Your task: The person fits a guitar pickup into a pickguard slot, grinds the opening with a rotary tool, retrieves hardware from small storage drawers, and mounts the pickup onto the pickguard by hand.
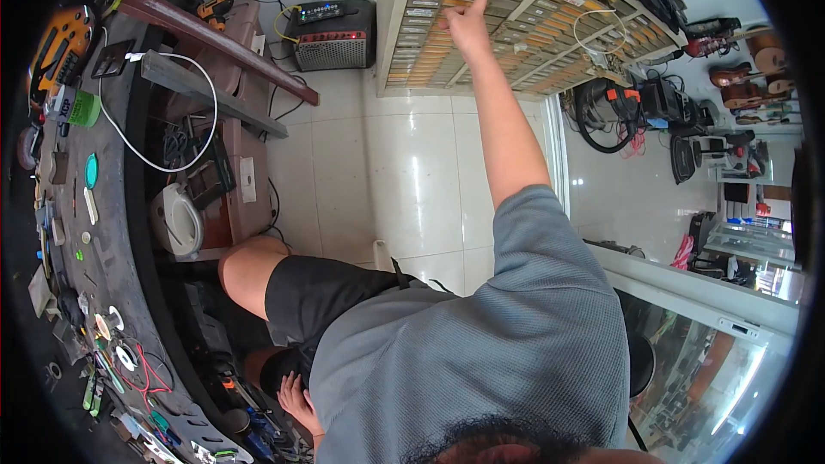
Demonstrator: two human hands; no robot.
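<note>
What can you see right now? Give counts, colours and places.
Tall drawer cabinet: one, cream, top centre
Small labelled drawers: too many to count, grey and yellow, in the cabinet
Box-shaped amplifier: one, black and grey, left of the cabinet
Pistol-shaped drill: one, orange and black, upper left
Long flat workbench: one, dark grey, left side
Looped cable: one, white, over the workbench's edge
Small tools and parts: uncounted, mixed colours, on the workbench
Open oval container: one, white, beside the workbench
Glossy floor tiles: several, pale, centre
Curved guitars: several, brown, far right
Short-sleeved cloth shirt: one, grey, worn
Cloth shorts: one pair, black, worn
Left hand: one, bare, near the shorts
Right hand: one, bare, at the drawers
</note>
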